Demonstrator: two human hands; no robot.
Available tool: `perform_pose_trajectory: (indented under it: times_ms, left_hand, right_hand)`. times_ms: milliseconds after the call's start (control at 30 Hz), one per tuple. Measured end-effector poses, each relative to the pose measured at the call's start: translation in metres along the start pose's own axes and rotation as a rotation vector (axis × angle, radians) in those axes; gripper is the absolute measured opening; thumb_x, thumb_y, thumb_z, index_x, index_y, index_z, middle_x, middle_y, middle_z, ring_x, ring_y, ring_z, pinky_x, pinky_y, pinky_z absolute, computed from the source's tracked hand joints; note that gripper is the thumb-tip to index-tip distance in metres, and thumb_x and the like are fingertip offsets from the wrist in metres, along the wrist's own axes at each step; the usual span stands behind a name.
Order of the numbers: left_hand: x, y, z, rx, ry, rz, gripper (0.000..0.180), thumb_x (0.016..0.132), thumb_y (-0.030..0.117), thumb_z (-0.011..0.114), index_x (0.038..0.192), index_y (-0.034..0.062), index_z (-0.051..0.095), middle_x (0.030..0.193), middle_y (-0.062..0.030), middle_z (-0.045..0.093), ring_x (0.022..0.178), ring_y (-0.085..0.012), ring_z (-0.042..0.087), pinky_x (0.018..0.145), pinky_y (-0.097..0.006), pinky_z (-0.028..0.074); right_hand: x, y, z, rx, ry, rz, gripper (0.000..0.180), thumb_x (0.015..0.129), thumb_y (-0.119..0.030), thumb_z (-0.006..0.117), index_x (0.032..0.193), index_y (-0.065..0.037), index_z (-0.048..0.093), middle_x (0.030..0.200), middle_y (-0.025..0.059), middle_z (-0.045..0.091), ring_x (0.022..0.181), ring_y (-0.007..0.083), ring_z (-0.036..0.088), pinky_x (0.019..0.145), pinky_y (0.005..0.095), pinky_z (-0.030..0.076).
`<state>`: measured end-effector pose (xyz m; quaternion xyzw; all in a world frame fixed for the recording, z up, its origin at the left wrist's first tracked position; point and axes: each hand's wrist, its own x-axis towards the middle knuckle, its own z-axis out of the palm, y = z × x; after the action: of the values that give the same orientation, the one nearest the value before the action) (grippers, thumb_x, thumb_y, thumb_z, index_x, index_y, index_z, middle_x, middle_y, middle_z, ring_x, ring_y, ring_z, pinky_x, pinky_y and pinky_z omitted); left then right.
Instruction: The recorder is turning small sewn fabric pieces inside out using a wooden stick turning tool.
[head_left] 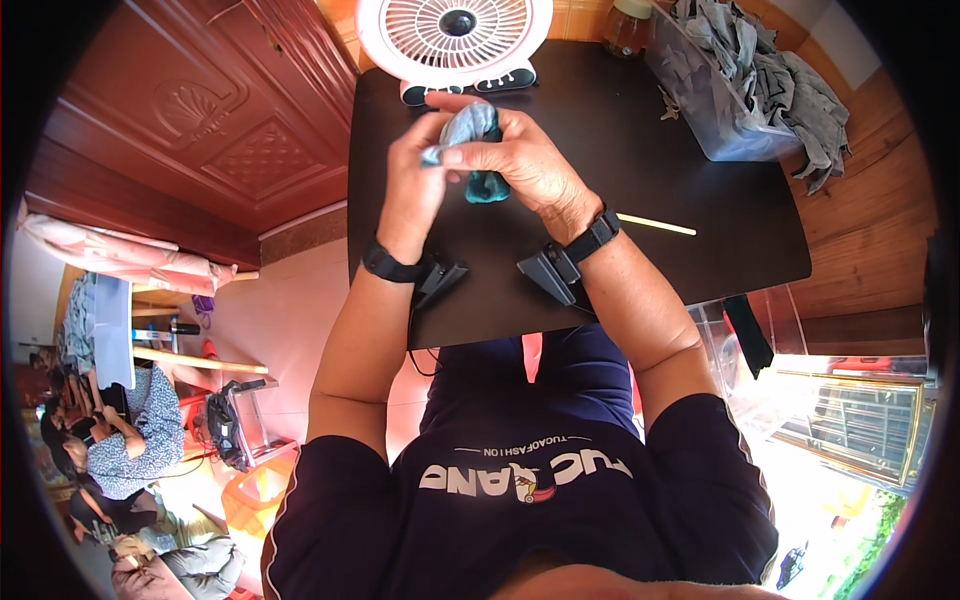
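Above the dark table I hold a small piece of soft cloth (487, 187), pale grey-blue on top and teal below. My right hand (535, 165) is closed on it, with the thumb lying across its front. On the other side, my left hand (410, 172) grips the cloth's left edge; its fingers are slightly blurred and one finger stretches out behind. The cloth is bunched and folded, so its full shape is hidden. Each wrist wears a black strap with a dark box-like device, the left device (440, 280) and the right device (550, 272).
A white fan (400, 45) stands at the table's far edge (575, 60). A clear bin (730, 140) heaped with grey cloth (800, 100) sits far right, near a jar (628, 30). A pale yellow strip (657, 225) lies on the table. Other people (135, 440) sit at far left.
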<state>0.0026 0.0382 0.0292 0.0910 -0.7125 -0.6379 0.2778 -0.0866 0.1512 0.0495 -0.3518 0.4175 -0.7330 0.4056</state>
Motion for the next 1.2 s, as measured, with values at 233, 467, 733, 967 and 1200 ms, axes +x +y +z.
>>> perform_pose_trajectory:
  times_ms: [233,467,733,967,1200]
  left_hand:
    - [0.007,-0.001,-0.009,-0.246,-0.222,-0.005,0.030,0.079,0.007,0.044,0.102,-0.0047,0.060,0.100,-0.0093,0.062,0.094,-0.0143,0.056,0.086,-0.027,0.042]
    - [0.013,-0.018,-0.017,-0.336,-0.193,-0.068,0.011,0.074,0.006,0.046,0.081,0.0014,0.053,0.079,-0.0005,0.051,0.075,-0.0091,0.046,0.071,-0.022,0.038]
    - [0.004,-0.003,0.000,-0.555,-0.178,-0.131,0.025,0.082,0.010,0.043,0.102,-0.0021,0.053,0.096,-0.0072,0.056,0.094,-0.0140,0.053,0.086,-0.025,0.041]
    - [0.012,-0.031,-0.015,-0.826,-0.336,-0.205,0.025,0.079,0.011,0.045,0.099,-0.0005,0.052,0.094,-0.0075,0.056,0.089,-0.0172,0.055,0.084,-0.028,0.044]
    - [0.008,-0.019,-0.006,-0.730,-0.332,-0.166,0.022,0.075,0.008,0.046,0.095,0.0011,0.051,0.089,-0.0067,0.054,0.083,-0.0163,0.053,0.078,-0.027,0.043]
  right_hand:
    - [0.004,0.002,-0.013,-0.503,-0.129,0.147,0.061,0.061,-0.012,0.080,0.115,0.002,0.055,0.091,0.0052,0.062,0.085,0.0141,0.058,0.079,0.0261,0.047]
    - [-0.002,-0.007,-0.011,-0.620,-0.167,0.172,0.056,0.064,-0.013,0.079,0.114,0.000,0.058,0.083,0.0002,0.064,0.077,0.0089,0.057,0.076,0.0229,0.044]
    - [-0.005,-0.014,-0.012,-0.442,-0.097,0.230,0.051,0.062,-0.012,0.078,0.108,-0.001,0.060,0.084,0.0011,0.064,0.079,0.0106,0.057,0.078,0.0235,0.044]
    - [-0.005,-0.013,-0.009,-0.610,-0.151,0.175,0.070,0.058,-0.015,0.079,0.121,-0.001,0.052,0.098,0.0055,0.061,0.093,0.0159,0.056,0.084,0.0264,0.043]
    - [-0.003,-0.013,-0.020,-0.663,-0.198,0.140,0.070,0.058,-0.018,0.079,0.119,0.001,0.052,0.103,0.0108,0.061,0.094,0.0188,0.057,0.084,0.0284,0.044]
